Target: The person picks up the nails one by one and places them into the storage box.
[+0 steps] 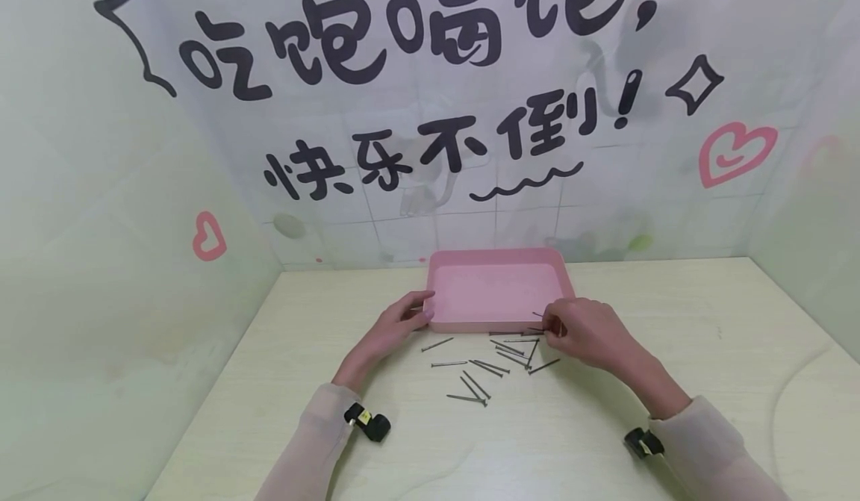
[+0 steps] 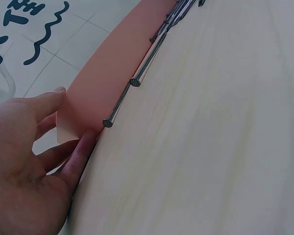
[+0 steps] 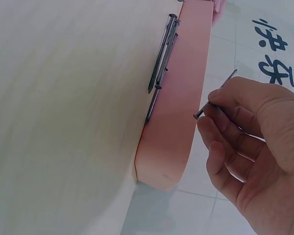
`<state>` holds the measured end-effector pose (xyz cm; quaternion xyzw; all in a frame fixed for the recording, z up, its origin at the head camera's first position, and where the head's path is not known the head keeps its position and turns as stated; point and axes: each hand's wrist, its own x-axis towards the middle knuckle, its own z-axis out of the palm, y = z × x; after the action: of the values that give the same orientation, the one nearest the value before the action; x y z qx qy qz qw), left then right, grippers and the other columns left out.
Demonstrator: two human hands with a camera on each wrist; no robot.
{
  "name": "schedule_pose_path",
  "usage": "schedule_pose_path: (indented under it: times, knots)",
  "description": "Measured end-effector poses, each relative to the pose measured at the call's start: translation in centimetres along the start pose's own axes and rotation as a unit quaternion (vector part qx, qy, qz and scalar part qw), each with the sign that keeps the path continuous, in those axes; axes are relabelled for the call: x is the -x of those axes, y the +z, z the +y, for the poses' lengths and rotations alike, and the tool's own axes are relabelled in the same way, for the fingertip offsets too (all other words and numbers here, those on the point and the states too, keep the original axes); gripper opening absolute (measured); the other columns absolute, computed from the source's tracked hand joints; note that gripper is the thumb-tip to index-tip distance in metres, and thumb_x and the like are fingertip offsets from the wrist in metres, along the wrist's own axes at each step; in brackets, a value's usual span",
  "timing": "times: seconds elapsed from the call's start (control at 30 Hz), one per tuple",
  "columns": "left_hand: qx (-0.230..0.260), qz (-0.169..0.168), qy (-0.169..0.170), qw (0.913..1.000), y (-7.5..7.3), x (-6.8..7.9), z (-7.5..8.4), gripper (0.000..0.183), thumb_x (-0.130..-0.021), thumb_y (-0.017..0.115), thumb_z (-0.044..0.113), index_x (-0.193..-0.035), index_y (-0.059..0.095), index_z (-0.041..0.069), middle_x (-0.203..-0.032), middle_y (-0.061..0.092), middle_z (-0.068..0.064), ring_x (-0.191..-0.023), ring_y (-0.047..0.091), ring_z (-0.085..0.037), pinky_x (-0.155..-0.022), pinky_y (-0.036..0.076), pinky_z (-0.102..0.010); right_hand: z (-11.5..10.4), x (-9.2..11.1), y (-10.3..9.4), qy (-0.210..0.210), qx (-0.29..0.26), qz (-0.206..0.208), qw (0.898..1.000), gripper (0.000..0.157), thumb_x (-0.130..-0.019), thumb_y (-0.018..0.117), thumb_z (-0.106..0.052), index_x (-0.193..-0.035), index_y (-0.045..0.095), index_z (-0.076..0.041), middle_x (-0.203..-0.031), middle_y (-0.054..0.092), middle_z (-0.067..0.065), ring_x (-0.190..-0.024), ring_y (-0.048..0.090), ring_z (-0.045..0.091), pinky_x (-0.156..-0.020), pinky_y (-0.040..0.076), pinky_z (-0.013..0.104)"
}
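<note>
A shallow pink tray (image 1: 497,327) lies on the table by the back wall. My left hand (image 1: 396,325) holds its front left corner. In the left wrist view, the left hand (image 2: 34,152) has its fingers and thumb around the end of the tray wall (image 2: 95,78). My right hand (image 1: 587,329) is at the tray's front right corner. A steel nail (image 3: 202,111) is pinched between thumb and fingertips of the right hand (image 3: 255,132), its head pointing down beside the tray's upper edge. Several loose nails (image 1: 489,368) lie scattered on the table in front of the tray.
The pale wooden table (image 1: 416,441) meets a printed wall sheet (image 1: 376,225) right behind the tray. Side walls stand to the left and right. Some nails (image 3: 161,58) lie close along the tray's front wall.
</note>
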<state>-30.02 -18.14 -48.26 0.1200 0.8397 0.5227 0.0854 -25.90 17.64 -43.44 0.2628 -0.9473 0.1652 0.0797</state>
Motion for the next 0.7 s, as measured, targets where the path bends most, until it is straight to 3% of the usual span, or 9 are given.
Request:
schedule_pose_path:
  times: [0.7]
  knots:
    - [0.006,0.001,-0.002,1.0,0.03,0.06,0.0,0.048,-0.105,0.061,0.032,-0.152,0.051,0.024,-0.152,0.055,-0.01,-0.133,0.059,-0.027,-0.118,0.044,-0.05,0.03,-0.13,-0.36,0.008,-0.004,0.04,0.999,0.007,-0.083,0.079,-0.009,-0.084,0.074,-0.014,-0.072,0.065,-0.007,-0.064,0.054,0.005,-0.054,0.045,0.025]
